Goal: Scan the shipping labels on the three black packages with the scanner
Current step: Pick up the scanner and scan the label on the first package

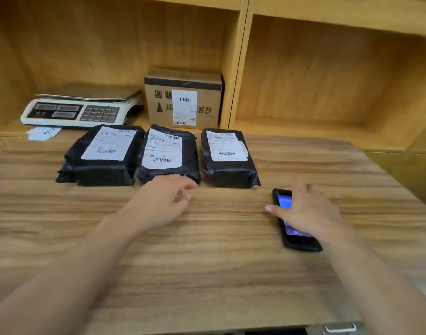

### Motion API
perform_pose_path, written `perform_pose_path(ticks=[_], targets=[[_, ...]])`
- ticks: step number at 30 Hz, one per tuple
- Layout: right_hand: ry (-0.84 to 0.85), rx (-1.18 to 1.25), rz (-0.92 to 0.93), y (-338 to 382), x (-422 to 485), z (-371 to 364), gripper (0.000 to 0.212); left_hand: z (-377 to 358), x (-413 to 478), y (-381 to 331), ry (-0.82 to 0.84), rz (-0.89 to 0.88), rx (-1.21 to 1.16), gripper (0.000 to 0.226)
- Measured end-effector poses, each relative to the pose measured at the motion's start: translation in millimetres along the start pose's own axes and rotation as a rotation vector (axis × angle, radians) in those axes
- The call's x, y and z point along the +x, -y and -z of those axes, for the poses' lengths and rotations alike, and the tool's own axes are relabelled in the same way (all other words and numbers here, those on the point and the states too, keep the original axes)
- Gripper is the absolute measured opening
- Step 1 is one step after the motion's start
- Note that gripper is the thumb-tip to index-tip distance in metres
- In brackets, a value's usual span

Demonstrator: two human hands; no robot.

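Three black packages lie side by side at the back of the wooden table [207, 274], each with a white shipping label facing up: the left package [100, 165], the middle package [190, 155] and the right package [231, 172]. A black handheld scanner [301, 243] with a lit blue screen lies flat on the table at the right. My right hand [306, 211] hovers over the scanner with fingers spread, covering its middle. My left hand [162, 201] is just in front of the middle package, fingers loosely curled, holding nothing.
On the shelf behind the packages stand a white weighing scale [74, 111] and a labelled cardboard box [183, 97]. A paper slip [44, 132] lies beneath the scale. The wooden shelf compartment at the right [328, 81] holds nothing.
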State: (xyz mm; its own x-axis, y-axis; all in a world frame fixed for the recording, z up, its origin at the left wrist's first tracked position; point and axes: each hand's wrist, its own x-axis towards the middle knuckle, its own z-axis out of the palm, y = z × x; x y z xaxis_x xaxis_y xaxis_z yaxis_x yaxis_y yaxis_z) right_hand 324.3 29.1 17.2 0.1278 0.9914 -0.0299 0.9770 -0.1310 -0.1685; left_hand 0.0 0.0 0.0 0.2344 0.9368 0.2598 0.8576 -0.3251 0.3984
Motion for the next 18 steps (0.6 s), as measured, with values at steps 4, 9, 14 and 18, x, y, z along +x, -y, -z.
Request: perform_pose_path(ticks=[4,9,14,18], targets=[[0.087,-0.106,-0.074,2.2,-1.5,-8.4,0.12,0.7,4.4,0.8,0.01,0.001,-0.003,0.03],[0.053,-0.131,-0.083,-0.2,-0.7,-13.7,0.106,-0.9,4.2,1.4,0.019,-0.001,-0.003,0.03],[0.049,-0.042,-0.07,-1.3,-3.6,-14.3,0.099,-1.9,5.6,0.1,0.002,-0.015,-0.03,0.031],[0.043,0.034,-0.052,-0.4,-3.1,-10.2,0.095,1.3,8.7,3.6,-0.023,-0.01,-0.034,0.033]])
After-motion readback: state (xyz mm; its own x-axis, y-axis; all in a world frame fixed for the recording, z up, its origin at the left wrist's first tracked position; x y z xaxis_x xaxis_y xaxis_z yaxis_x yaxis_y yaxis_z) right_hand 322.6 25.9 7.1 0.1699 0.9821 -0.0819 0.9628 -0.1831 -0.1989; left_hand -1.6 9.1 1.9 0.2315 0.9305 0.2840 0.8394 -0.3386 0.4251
